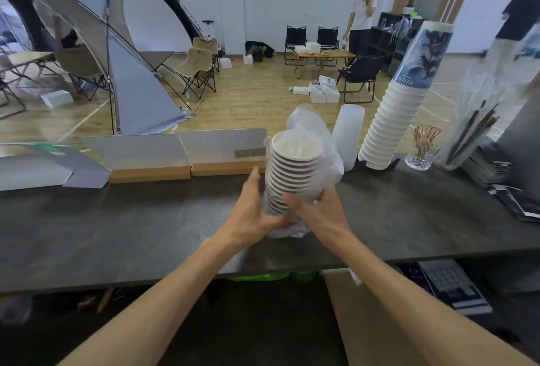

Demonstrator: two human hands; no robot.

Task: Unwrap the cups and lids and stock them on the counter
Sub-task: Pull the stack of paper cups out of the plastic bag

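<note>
My left hand (253,210) and right hand (317,210) both have a grip round the lower part of a cup stack (292,174), held upright over the tabletop (117,228). The plastic wrap (318,143) is bunched behind the stack and crumpled under my hands. Beyond my right grip, a taller stack (393,120) leans on the tabletop, with a frosted sleeve (349,135) just beside it.

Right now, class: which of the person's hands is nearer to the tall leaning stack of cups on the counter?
Right. The right hand grips the wrapped cup stack on the side toward the tall leaning stack. The left hand holds the far side, farther away.
</note>
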